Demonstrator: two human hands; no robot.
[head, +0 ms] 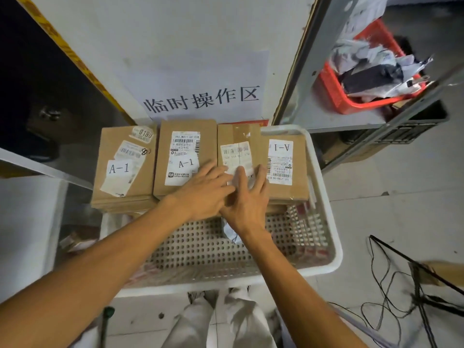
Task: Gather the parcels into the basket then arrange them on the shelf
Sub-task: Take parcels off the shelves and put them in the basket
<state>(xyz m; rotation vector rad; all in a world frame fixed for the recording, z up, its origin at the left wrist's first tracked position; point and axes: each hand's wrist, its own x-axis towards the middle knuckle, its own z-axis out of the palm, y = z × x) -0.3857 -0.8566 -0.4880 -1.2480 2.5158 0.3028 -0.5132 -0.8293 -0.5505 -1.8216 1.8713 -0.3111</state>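
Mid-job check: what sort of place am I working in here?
Most likely a courier depot's parcel-sorting area: brown parcels with barcode labels and A-1 stickers lie across the far end of a white basket, a wall sign reads "temporary operation area" in Chinese, and a red crate holds torn packaging.

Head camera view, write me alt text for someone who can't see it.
A person's left hand and right hand lie flat on a row of four brown cardboard parcels, three labelled A-1, across the far end of a white perforated basket. A sign with Chinese characters stands behind; a red crate of torn wrapping sits to the right.
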